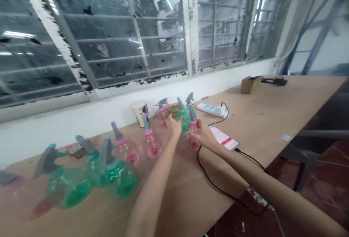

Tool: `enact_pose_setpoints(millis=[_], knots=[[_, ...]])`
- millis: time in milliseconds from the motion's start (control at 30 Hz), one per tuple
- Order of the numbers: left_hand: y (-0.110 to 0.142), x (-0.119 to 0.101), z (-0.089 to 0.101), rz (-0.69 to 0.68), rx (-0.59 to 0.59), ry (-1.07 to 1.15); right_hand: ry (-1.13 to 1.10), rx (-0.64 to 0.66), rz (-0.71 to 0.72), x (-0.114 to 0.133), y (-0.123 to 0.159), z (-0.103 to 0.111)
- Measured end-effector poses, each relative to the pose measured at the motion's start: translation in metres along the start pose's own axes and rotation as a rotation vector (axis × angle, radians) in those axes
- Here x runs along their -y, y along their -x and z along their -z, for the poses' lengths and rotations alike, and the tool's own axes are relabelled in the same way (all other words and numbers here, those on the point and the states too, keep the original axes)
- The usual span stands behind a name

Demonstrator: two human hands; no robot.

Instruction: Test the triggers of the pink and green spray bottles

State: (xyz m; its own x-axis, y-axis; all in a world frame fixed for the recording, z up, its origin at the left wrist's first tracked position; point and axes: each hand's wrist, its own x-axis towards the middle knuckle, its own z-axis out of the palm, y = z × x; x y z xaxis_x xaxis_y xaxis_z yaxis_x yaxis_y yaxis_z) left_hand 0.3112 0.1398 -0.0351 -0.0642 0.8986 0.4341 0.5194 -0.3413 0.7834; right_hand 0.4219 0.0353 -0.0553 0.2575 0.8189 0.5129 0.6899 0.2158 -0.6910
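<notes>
My right hand is closed round the body of a pink spray bottle with a grey head, standing upright on the table. My left hand is just to its left, thumb and fingers apart, beside a green spray bottle. The thumb overlaps that bottle; whether it touches cannot be made out. Behind it shows another spray bottle with a grey head, partly hidden. Left of my left hand are a pink spray bottle and a nearer pink one.
More pink and green spray bottles line the table's left side. A paper cup stands by the wall. To the right are a white power strip, a phone with a black cable, and a cardboard box.
</notes>
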Motion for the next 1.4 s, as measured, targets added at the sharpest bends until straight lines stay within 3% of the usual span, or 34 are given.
enact_pose_setpoints(millis=[233, 333, 433, 567, 767, 900, 1133, 1300, 1400], knots=[[-0.026, -0.003, -0.027, 0.010, 0.116, -0.133, -0.045, 0.010, 0.103, -0.007, 0.013, 0.010], [-0.022, -0.003, -0.023, -0.004, 0.166, -0.162, -0.004, -0.001, 0.100, -0.009, 0.016, 0.008], [-0.006, -0.004, -0.006, -0.038, 0.194, -0.203, 0.066, -0.028, 0.078, -0.013, 0.018, 0.007], [0.028, -0.006, 0.027, -0.083, 0.219, -0.244, 0.101, -0.069, 0.035, -0.022, 0.020, 0.007], [0.082, -0.010, 0.079, -0.188, 0.332, -0.190, 0.011, -0.055, 0.097, -0.035, 0.022, 0.008], [0.125, -0.008, 0.121, -0.200, 0.373, -0.150, -0.067, -0.020, 0.078, -0.030, 0.029, 0.004], [0.189, 0.008, 0.217, -0.135, 0.396, -0.036, -0.240, 0.143, -0.001, 0.025, 0.062, -0.015], [0.217, 0.022, 0.285, -0.032, 0.250, -0.153, -0.318, 0.298, 0.020, 0.069, 0.092, -0.024], [0.222, 0.040, 0.312, 0.070, 0.125, -0.214, -0.357, 0.369, 0.078, 0.090, 0.109, -0.033]])
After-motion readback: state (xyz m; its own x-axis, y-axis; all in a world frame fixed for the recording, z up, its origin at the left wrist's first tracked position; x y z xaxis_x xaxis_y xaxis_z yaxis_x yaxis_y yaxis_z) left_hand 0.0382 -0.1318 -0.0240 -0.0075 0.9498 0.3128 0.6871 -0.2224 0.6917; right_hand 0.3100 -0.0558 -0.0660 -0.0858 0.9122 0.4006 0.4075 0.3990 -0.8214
